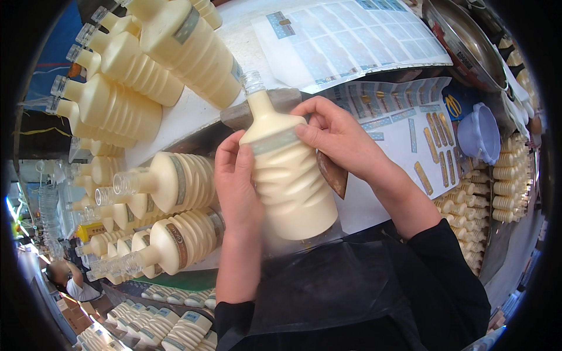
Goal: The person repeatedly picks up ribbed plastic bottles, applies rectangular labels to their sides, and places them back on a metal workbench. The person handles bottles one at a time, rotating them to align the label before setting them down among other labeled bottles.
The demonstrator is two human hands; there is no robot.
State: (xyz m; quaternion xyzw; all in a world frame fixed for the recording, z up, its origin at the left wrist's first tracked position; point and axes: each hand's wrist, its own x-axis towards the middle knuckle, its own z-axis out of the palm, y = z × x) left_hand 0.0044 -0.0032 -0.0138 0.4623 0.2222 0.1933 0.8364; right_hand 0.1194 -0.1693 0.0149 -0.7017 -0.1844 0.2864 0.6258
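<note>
Bottle [293,181], cream-coloured, ridged, probably glass, with a clear threaded neck, is tilted between your hands, base toward your dark, smooth apron [328,286]. Your left hand [237,181] has fingers partly curled against one shoulder; your right hand [336,134] bends its fingers round the other, thumb on the flat blue-grey label strip [272,142]. Whether you also grip the brown pointed wedge [332,175], perhaps wooden, I cannot tell. Expect the bottle to be stiff, slippery, perhaps breakable, its weight uncertain; the ridged waist should hold best
</note>
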